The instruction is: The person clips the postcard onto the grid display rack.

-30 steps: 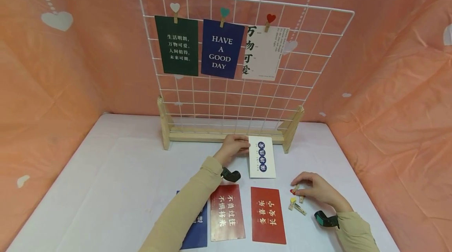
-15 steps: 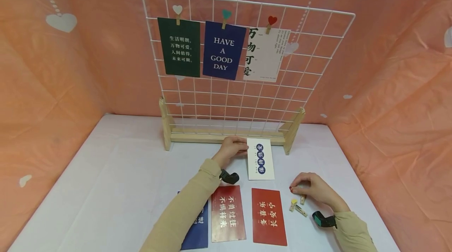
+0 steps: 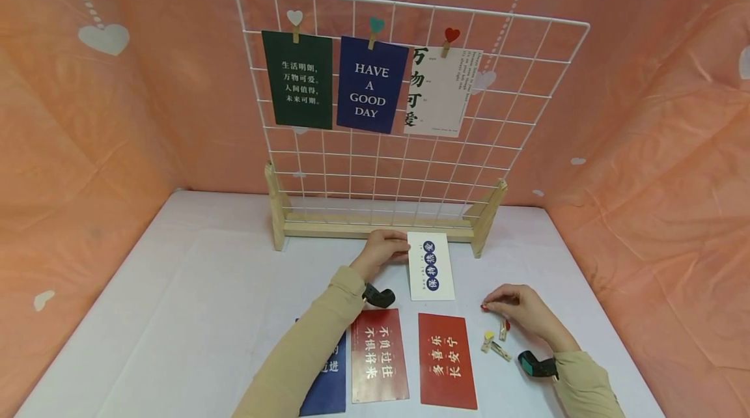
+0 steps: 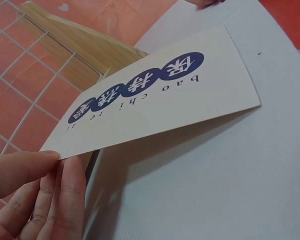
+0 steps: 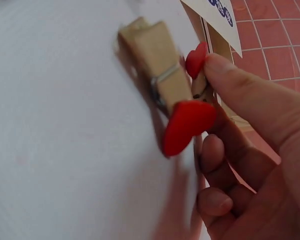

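My left hand (image 3: 379, 255) pinches a white card (image 3: 431, 268) by its upper left corner, in front of the rack. In the left wrist view the card (image 4: 155, 95) tilts up from the tabletop, thumb on top and fingers beneath; it bears blue circles with white characters. To the right, my right hand (image 3: 525, 314) pinches a small wooden clothespin (image 5: 199, 75) with a red heart between thumb and forefinger. Another red-heart clothespin (image 5: 162, 75) lies on the cloth just beside those fingers. Near it lie a yellow-heart clothespin (image 3: 487, 340) and one more clothespin (image 3: 500, 351).
A white wire grid (image 3: 387, 157) leans back in a wooden stand (image 3: 328, 230). Clothespins hold a green card (image 3: 299, 115), a blue card (image 3: 369, 122) and a white card (image 3: 439, 105) on it. Two red cards (image 3: 448, 392) and a blue card (image 3: 328, 392) lie in front.
My right hand has lifted a red-heart clothespin slightly up and away from the others. The white card in my left hand has shifted a little to the left.
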